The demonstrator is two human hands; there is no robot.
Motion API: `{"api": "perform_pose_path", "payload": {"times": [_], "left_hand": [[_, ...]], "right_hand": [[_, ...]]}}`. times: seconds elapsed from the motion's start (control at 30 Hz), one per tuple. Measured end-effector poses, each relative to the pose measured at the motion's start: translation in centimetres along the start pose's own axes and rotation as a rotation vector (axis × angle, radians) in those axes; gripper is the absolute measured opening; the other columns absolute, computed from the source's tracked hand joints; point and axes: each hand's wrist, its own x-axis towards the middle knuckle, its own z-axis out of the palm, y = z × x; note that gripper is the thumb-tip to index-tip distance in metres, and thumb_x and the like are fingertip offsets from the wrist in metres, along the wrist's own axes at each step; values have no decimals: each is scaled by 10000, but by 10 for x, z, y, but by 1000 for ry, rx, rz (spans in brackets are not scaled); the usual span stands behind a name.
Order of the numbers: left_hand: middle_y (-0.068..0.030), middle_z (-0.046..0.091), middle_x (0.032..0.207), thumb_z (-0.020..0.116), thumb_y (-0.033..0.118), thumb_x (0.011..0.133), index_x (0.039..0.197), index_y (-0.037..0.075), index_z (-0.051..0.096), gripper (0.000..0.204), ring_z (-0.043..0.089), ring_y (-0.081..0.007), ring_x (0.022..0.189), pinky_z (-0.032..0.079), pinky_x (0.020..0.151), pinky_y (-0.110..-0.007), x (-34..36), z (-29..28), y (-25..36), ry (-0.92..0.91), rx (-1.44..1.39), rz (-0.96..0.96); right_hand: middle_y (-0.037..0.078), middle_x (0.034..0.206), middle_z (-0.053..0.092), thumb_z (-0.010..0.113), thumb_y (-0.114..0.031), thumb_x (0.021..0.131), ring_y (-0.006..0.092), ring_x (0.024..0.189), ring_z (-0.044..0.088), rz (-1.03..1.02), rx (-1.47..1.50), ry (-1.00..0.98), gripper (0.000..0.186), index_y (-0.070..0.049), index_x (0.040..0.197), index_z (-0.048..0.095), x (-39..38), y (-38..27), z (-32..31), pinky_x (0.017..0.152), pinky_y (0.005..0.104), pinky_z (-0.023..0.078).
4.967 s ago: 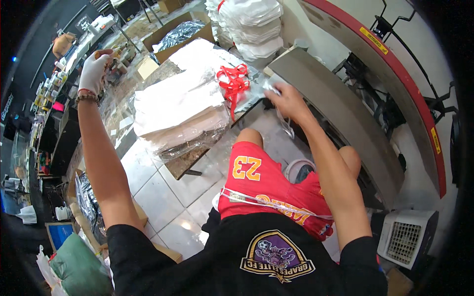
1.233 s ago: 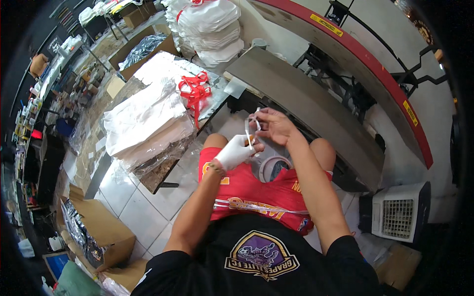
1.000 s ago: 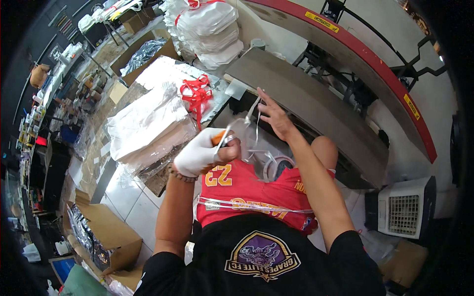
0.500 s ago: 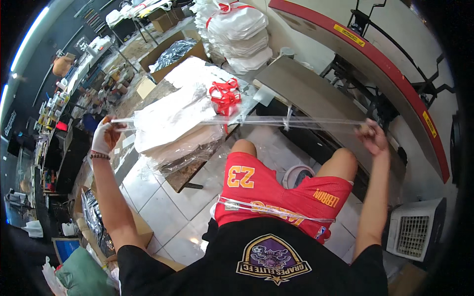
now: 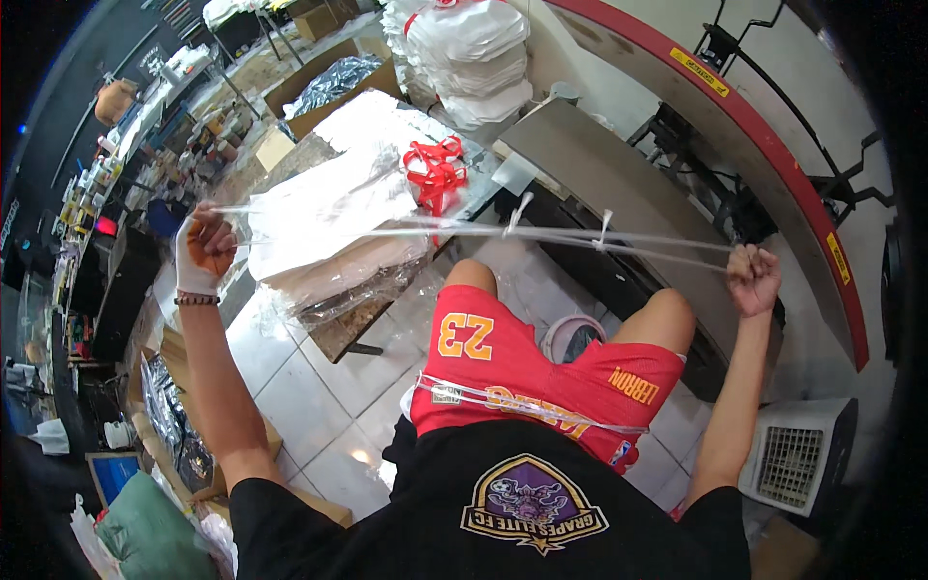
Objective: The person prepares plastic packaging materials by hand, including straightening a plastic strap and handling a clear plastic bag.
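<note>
My left hand [image 5: 206, 246], in a white glove, and my bare right hand [image 5: 753, 280] are spread wide, each gripping an end of a looped white cord [image 5: 657, 238] drawn taut between them. Two small knots with short tails [image 5: 606, 232] sit along the right part of its span. Under its left part lie a stack of white fabric [image 5: 329, 213] and a tangle of red ribbon [image 5: 435, 174] on a worn table [image 5: 324, 343]. More white cords [image 5: 527, 406] lie across my red shorts [image 5: 469, 338].
A red and grey press [image 5: 797, 155] curves along the right, above a grey platform [image 5: 580, 164]. A white ventilated unit [image 5: 793, 459] stands lower right. Tied white bundles [image 5: 469, 68] and boxes [image 5: 295, 92] are behind the table. A person [image 5: 114, 101] is by the cluttered far-left bench.
My hands were close together over my lap handling the cord a second ago; they moved far apart, stretching it. Since half a second ago, my right hand has shifted slightly right and down.
</note>
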Motion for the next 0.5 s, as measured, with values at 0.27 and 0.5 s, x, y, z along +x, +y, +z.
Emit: {"api": "perform_pose_path", "payload": {"times": [0.27, 0.5], "left_hand": [[23, 447, 603, 556, 59, 782, 851, 54, 581, 74, 363, -71, 460, 334, 440, -209, -46, -87, -48, 549, 367, -7], [-63, 628, 744, 617, 105, 759, 838, 28, 653, 117, 581, -166, 597, 464, 515, -273, -58, -138, -149, 311, 1244, -789]], "right_hand": [[-21, 608, 341, 527, -193, 962, 67, 512, 329, 23, -485, 242, 307, -90, 686, 439, -43, 11, 37, 495, 236, 331], [-51, 601, 358, 541, -210, 963, 28, 511, 334, 305, -1407, 396, 175, -91, 846, 488, -90, 22, 63, 465, 208, 291]]}}
